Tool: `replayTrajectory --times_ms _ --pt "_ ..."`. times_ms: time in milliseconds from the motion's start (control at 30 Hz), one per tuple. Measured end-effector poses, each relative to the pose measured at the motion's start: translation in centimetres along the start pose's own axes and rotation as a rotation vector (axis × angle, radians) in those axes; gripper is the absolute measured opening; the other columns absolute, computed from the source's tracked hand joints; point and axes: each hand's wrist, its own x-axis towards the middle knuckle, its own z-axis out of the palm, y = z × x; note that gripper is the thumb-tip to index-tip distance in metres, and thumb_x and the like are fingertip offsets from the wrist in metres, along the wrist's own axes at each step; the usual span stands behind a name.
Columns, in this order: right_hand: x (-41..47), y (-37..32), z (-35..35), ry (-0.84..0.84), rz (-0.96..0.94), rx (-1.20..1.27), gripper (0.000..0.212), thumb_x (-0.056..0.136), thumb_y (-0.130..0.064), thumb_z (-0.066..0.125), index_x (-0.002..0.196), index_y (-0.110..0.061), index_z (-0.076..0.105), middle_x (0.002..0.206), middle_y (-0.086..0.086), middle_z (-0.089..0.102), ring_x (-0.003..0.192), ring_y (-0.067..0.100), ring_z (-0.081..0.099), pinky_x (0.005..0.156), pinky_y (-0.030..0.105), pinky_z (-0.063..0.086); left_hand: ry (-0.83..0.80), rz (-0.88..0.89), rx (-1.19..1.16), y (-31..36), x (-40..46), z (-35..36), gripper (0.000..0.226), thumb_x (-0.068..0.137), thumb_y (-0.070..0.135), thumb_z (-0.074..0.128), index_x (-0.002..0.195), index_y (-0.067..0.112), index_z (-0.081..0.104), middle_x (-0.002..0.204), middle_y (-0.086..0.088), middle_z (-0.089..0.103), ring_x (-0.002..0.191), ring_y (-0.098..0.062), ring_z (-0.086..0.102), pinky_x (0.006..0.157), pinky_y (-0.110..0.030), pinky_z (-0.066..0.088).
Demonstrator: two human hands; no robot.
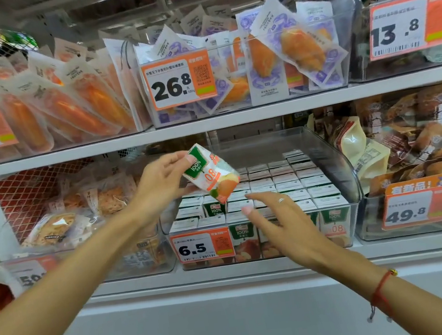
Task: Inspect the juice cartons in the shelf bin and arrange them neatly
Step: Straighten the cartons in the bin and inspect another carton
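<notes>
A clear plastic shelf bin (343, 175) on the lower shelf holds several rows of small juice cartons (284, 179) standing upright, white tops up. My left hand (159, 185) grips one juice carton (209, 173) lifted above the bin's left side, tilted, its green and white face with fruit picture toward me. A gap with a carton's green side showing (214, 207) lies in the second row under it. My right hand (273, 217) hovers over the bin's front rows with fingers stretched out and holds nothing.
An orange 6.5 price tag (201, 245) hangs on the bin's front. Bins of bagged snacks stand to the left (78, 217) and right (411, 144). The upper shelf (207, 123) carries more snack bins close above the lifted carton.
</notes>
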Motion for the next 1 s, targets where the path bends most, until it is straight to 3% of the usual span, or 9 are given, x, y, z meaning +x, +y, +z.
replayTrajectory --times_ms 67,133,200,300,400,600,733,833,1000 --pt "-0.4 -2.2 -0.2 -0.071 0.101 0.432 0.052 0.077 -0.075 0.037 0.116 -0.049 0.058 0.13 -0.018 0.058 0.115 0.0 0.056 0.086 0.018 0.045 -0.054 -0.006 -0.147 0.0 -3.0 0.6 0.024 0.098 0.026 0.054 0.118 0.019 0.063 0.104 -0.007 0.075 0.097 -0.012 0.071 0.073 -0.02 0.057" --pt "-1.0 -3.8 -0.6 -0.147 0.128 0.731 0.038 0.073 -0.07 0.051 0.096 -0.045 0.068 0.109 -0.014 0.071 0.094 0.007 0.071 0.065 0.014 0.052 -0.07 0.01 -0.24 0.1 -5.3 0.7 0.04 0.092 0.035 0.056 0.128 0.018 0.059 0.112 -0.004 0.073 0.109 -0.012 0.067 0.081 -0.022 0.057" --pt "-1.6 -4.5 -0.9 -0.152 0.093 0.839 0.034 0.075 -0.064 0.065 0.099 -0.04 0.072 0.105 -0.007 0.074 0.091 0.016 0.073 0.067 0.022 0.058 -0.038 0.027 -0.303 0.2 -7.1 0.7 0.046 0.089 0.035 0.056 0.132 0.02 0.057 0.118 -0.002 0.071 0.115 -0.013 0.064 0.085 -0.025 0.056" --pt "-2.5 -4.7 -0.5 -0.147 0.034 0.806 0.049 0.081 -0.052 0.062 0.126 -0.034 0.061 0.12 -0.005 0.069 0.107 0.016 0.068 0.091 0.035 0.056 -0.022 0.028 -0.428 -0.1 -9.4 1.5 0.044 0.091 0.03 0.06 0.134 0.024 0.055 0.124 -0.002 0.068 0.119 -0.016 0.062 0.089 -0.023 0.054" --pt "-3.5 -4.6 -0.1 -0.191 -0.079 0.703 0.045 0.088 -0.042 0.06 0.132 -0.032 0.056 0.127 -0.01 0.065 0.117 0.011 0.062 0.099 0.033 0.05 0.029 0.039 -0.368 -0.7 -11.1 2.7 0.059 0.083 0.032 0.074 0.136 0.031 0.049 0.121 -0.002 0.069 0.114 -0.017 0.065 0.088 -0.022 0.054" --pt "-4.0 -4.8 0.3 -0.223 -0.166 0.651 0.046 0.089 -0.039 0.06 0.133 -0.033 0.052 0.129 -0.015 0.062 0.122 0.005 0.057 0.095 0.016 0.048 0.121 0.083 -0.324 -0.7 -11.7 2.4 0.064 0.074 0.028 0.072 0.133 0.04 0.049 0.118 0.001 0.069 0.106 -0.01 0.068 0.081 -0.019 0.055" --pt "-4.2 -5.5 0.7 -0.245 -0.175 0.56 0.047 0.086 -0.047 0.06 0.132 -0.045 0.051 0.129 -0.021 0.061 0.12 0.0 0.057 0.095 0.022 0.052 0.106 0.044 -0.288 -0.3 -12.1 0.7 0.068 0.072 0.029 0.074 0.134 0.038 0.047 0.118 0.002 0.069 0.106 -0.008 0.068 0.085 -0.022 0.055" --pt "-4.0 -6.0 1.6 -0.281 -0.205 0.405 0.048 0.086 -0.057 0.061 0.131 -0.056 0.045 0.131 -0.026 0.056 0.122 -0.003 0.053 0.098 0.027 0.047 0.129 0.025 -0.291 0.0 -12.7 -3.2 0.062 0.074 0.027 0.076 0.131 0.02 0.052 0.117 -0.001 0.071 0.11 -0.016 0.067 0.094 -0.03 0.053" --pt "-1.2 -7.5 8.5 -0.513 -0.268 0.128 0.044 0.089 -0.048 0.057 0.132 -0.048 0.048 0.128 -0.031 0.051 0.12 -0.007 0.048 0.105 0.025 0.041 0.323 -0.009 -0.318 -1.7 -15.8 -11.9 0.036 0.082 0.019 0.065 0.117 0.013 0.06 0.113 0.0 0.073 0.108 -0.012 0.068 0.084 -0.017 0.054"
